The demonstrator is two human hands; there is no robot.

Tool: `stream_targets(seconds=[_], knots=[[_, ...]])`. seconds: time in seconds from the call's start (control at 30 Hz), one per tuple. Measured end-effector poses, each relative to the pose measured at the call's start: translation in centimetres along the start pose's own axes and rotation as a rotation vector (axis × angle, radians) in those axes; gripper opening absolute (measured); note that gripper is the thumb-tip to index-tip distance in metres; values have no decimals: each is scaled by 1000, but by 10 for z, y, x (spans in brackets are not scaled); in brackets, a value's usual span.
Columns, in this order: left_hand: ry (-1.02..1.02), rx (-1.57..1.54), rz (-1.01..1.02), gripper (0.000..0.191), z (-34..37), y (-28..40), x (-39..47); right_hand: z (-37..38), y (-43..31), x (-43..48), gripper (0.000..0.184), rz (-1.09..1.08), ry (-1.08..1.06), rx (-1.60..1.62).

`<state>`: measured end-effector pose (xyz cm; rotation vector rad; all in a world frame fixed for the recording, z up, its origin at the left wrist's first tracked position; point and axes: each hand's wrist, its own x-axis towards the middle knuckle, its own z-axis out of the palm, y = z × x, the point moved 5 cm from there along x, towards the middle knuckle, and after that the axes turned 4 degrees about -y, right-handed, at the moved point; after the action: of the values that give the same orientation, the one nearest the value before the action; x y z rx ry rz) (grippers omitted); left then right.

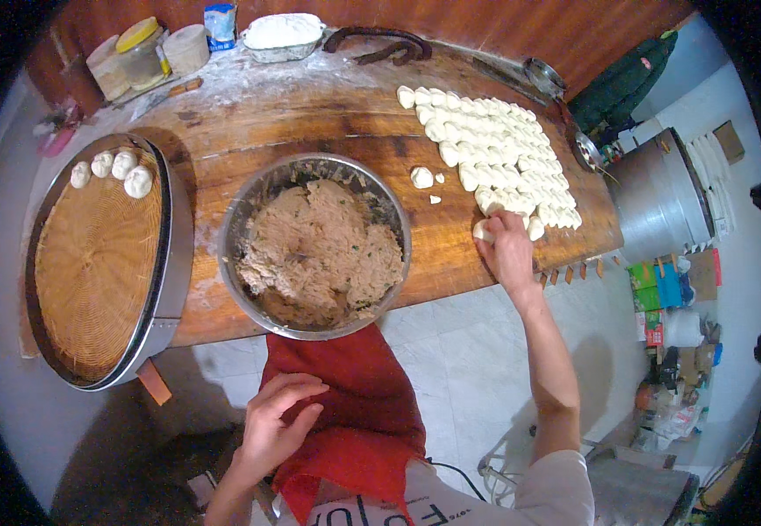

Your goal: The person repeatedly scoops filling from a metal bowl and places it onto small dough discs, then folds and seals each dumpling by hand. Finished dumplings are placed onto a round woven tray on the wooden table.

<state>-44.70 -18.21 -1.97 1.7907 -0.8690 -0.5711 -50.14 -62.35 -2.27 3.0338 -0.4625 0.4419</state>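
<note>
My right hand (506, 248) is at the near edge of the rows of dough pieces (495, 154), its fingers on a dough piece (483, 230); whether they grip it is hard to tell. In front of the red apron (354, 394) hangs my left hand (285, 417), empty, with thumb and fingers apart. A steel bowl (224, 253) of minced filling (321, 250) stands between the dough and a round steamer tray (179, 263). Several filled buns (137, 181) sit at the far end of its woven mat (94, 263). One dough piece (422, 177) and small scraps (435, 199) lie right of the bowl.
Along the wall stand a tub of flour (283, 36), a blue packet (220, 27), a yellow-lidded jar (141, 56) and a dark curved object (380, 43). A wooden-handled tool (184, 87) lies at the back left. A large metal pot (656, 191) is beyond the table's right end.
</note>
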Motion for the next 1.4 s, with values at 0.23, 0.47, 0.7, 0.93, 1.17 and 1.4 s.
stream_targets(seconds=[0.23,0.47,0.7,0.93,1.17,1.4], knots=[[-43,-46,-4,29,14,-8,7,34,-67,-23,53,9,-215,323],[-146,-76,67,30,32,10,31,49,-92,3,61,-98,-349,346],[-237,-114,30,28,56,8,54,59,-112,20,60,-169,-209,199],[-281,-136,59,27,71,7,71,74,-101,31,61,-96,-221,313],[-256,-173,74,26,73,6,62,79,-109,21,61,-126,-102,121],[-239,-161,164,25,91,14,43,63,-66,12,48,195,-185,1026]])
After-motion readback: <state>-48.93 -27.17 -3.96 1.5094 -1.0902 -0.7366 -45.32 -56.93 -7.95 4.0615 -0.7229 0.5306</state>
